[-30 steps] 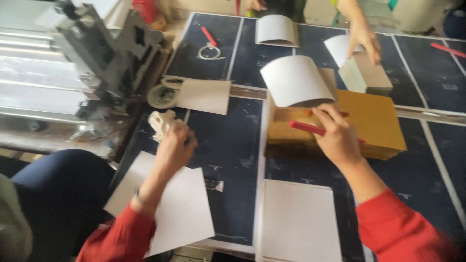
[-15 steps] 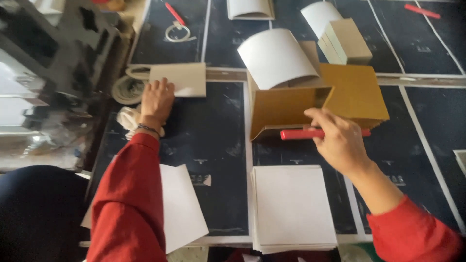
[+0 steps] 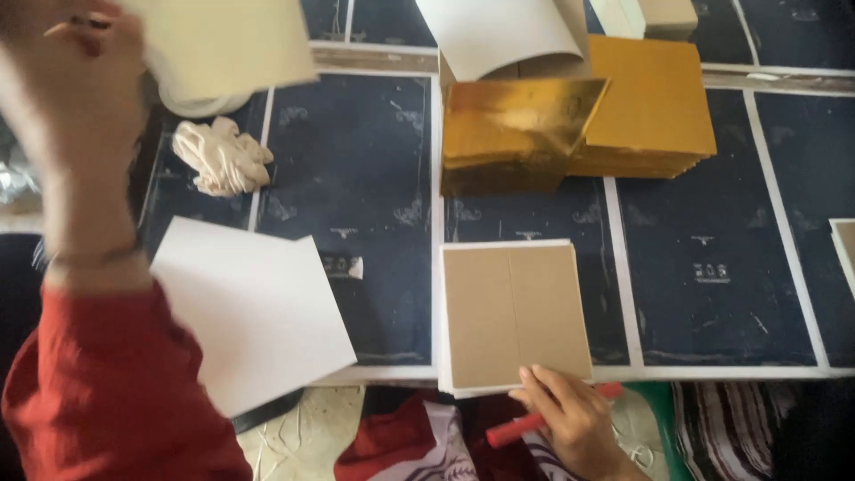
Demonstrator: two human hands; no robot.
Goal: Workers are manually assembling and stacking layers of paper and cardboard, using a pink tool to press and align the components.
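Left hand is up by the worktop's far left corner, fingers pinched on a cream card. Right hand sits at the near edge, curled round a red pen, fingertips touching the brown board atop a white stack.

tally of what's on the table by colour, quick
White: 2, a loose white sheet and a curled sheet
Gold: 1, the gold stack
Brown: 1, a brown card by the right hand
Cream: 1, a crumpled cloth
Total: 5

Soft daylight, fairly bright; glare gleams off the gold sheet, the raised left hand smeared with motion blur
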